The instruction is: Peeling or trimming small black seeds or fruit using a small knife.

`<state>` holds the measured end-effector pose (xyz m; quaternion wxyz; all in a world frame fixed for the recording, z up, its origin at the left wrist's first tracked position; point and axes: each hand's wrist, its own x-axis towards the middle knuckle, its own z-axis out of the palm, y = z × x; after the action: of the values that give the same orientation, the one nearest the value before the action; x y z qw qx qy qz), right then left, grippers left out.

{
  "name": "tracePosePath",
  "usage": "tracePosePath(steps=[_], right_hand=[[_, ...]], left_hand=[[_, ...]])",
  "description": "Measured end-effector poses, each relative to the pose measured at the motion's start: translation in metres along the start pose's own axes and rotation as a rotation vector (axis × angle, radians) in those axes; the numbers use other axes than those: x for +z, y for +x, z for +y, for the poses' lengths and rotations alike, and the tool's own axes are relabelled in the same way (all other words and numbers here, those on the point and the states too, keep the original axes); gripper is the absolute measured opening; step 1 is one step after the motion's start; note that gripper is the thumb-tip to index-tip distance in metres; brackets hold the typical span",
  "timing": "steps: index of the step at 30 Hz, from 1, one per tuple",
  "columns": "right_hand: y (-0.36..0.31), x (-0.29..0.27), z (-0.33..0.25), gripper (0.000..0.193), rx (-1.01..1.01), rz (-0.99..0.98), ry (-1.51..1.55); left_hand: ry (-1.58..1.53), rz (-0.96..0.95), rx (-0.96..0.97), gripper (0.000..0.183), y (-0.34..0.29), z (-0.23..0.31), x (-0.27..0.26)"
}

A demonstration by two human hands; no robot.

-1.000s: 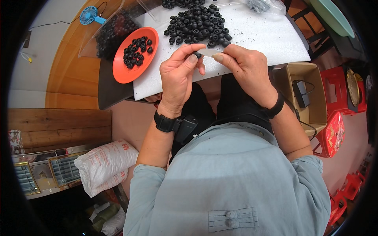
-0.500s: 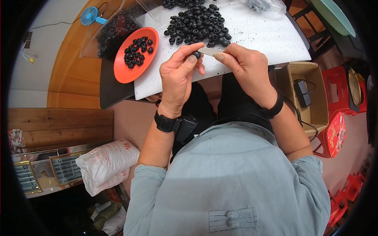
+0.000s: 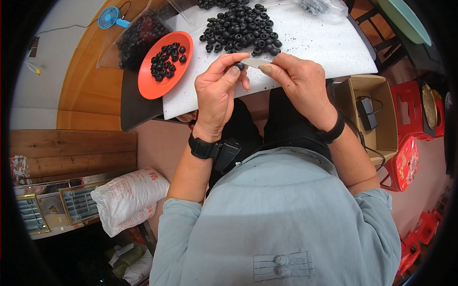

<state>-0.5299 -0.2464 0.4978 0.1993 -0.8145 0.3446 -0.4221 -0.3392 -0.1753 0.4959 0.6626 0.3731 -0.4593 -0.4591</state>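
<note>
Between the thumb and fingers of my left hand [image 3: 217, 88] is a small black ball [image 3: 240, 66], like the holed, bead-like ones on the table. My right hand [image 3: 303, 83] grips a small knife, its handle hidden in the fingers. The pale knife blade [image 3: 256, 62] points left, its tip at the ball by my left fingertips. Just beyond my hands, a heap of black holed balls [image 3: 241, 31] lies on a white foam sheet [image 3: 319, 47]. To the left, an orange-red plate [image 3: 153, 90] holds several more of these balls.
A clear plastic bin [image 3: 138, 45] with dark balls stands behind the plate, near a small blue fan [image 3: 109, 17]. Black specks dot the foam. On the right are a cardboard box [image 3: 381, 133] and red stools [image 3: 405, 164]. White sacks [image 3: 131, 195] lie at lower left.
Hardly anything differs. Both hands keep the ball and the knife in nearly the same place, with only a slight shift of the view and of the blade against the ball.
</note>
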Motion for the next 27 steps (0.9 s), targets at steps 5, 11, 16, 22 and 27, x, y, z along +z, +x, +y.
tracePosePath(steps=[5,11,16,22,27], right_hand=[[-0.0009,0.0010,0.0017,0.037,0.007,0.011,0.034],[-0.0016,0.0005,0.0030,0.037,0.015,0.005,0.053],[-0.0019,0.0005,0.0029,0.037,0.008,0.009,0.055],[-0.0018,0.0003,0.0018,0.038,-0.009,-0.005,0.026],[-0.0027,0.0002,-0.0005,0.035,-0.032,-0.005,0.021]], left_hand=[[-0.002,0.007,0.004,0.031,-0.0004,-0.0009,0.0013],[0.010,0.005,0.018,0.031,-0.0008,-0.0013,0.0019],[0.005,-0.007,0.028,0.031,-0.0002,-0.0022,0.0012],[0.021,0.006,0.020,0.028,-0.0008,-0.0016,0.0008],[0.053,0.023,0.033,0.025,-0.0006,0.0022,0.0028]])
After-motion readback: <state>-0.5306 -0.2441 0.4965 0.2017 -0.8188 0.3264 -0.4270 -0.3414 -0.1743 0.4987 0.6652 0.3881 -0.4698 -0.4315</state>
